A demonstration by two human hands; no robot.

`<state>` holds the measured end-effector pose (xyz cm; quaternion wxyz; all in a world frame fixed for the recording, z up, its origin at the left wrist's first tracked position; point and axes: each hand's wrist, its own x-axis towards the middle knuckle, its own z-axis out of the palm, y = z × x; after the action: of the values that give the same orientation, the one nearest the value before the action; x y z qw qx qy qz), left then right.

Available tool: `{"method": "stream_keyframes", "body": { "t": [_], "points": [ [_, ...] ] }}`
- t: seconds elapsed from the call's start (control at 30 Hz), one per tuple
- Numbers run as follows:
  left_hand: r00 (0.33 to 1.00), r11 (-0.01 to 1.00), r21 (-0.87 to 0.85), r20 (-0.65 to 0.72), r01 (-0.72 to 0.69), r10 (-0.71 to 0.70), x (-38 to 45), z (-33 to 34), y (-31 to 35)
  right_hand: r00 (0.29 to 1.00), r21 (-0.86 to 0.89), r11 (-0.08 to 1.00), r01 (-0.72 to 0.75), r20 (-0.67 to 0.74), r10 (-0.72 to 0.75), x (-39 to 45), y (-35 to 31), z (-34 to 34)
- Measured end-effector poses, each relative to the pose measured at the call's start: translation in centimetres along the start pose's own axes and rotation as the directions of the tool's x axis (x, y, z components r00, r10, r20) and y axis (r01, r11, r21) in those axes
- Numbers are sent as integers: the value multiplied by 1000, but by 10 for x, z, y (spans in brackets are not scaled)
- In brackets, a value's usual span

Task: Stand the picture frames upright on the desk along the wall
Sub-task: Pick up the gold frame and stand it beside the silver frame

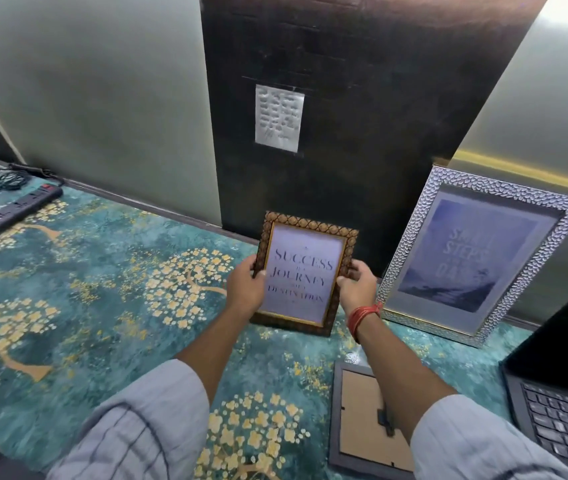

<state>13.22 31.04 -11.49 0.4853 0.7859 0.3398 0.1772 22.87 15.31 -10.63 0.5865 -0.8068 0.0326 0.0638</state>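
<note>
Brown frame point(305, 271): against the far wall, tilted back, bottom edge on the desk point(102, 271).
Grip: left hand point(246, 287) and right hand point(357, 287) pinch its side edges.
Risk: released too upright or leaning too far, it may topple or slide flat.

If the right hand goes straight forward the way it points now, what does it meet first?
Probably the dark wall panel behind the brown frame that the right hand grips. The silver frame stands beside that line, though depth is hard to judge.

Three picture frames: brown frame point(305, 271), silver frame point(483, 254), face-down frame point(369, 420); one laptop point(559, 403); one power strip point(12, 213).
</note>
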Motion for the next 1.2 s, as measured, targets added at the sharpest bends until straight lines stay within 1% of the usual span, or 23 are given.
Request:
{"method": "stream_keyframes", "body": {
  "t": [0.07,0.13,0.27,0.33,0.4,0.53,0.7,0.8,0.93,1.0,1.1,1.13,1.2],
  "points": [
    [997,997,-30,-24,-76,75,15,14,10,994,-18,997,79,-77,-80,15,-7,-5],
    [994,993,-45,-17,-111,111,30,27,13,989,-22,996,87,-121,-89,27,-15,-9],
    [983,982,-51,11,-184,184,47,56,11,984,-29,994,104,-145,-107,48,-11,-18],
    [981,980,-64,25,-190,192,51,65,11,982,-23,994,102,-156,-105,56,-7,-20],
    [980,979,-48,38,-196,198,58,70,12,986,-3,996,88,-141,-88,62,-6,-19],
    [979,981,-16,61,-192,193,74,78,15,1000,102,994,26,-20,-24,67,-8,-10],
    [974,977,-62,87,-203,208,80,83,19,999,124,992,33,-7,-33,63,-14,-17],
    [971,977,-68,108,-204,211,81,86,21,1000,128,992,-9,4,9,65,-14,-20],
    [974,983,-53,141,-174,180,83,89,22,996,40,998,-58,65,56,71,-11,-19],
    [973,986,-17,160,-165,166,81,87,23,991,-1,996,-93,93,92,71,-15,-21],
    [985,997,32,158,-75,69,67,82,26,983,-121,985,-119,124,134,56,-20,-24],
    [988,998,43,155,-34,26,56,78,26,978,-181,977,-117,152,145,44,-20,-26],
    [989,998,59,148,-9,0,30,73,28,964,-264,961,-81,223,143,17,-17,-33]
  ]
}}
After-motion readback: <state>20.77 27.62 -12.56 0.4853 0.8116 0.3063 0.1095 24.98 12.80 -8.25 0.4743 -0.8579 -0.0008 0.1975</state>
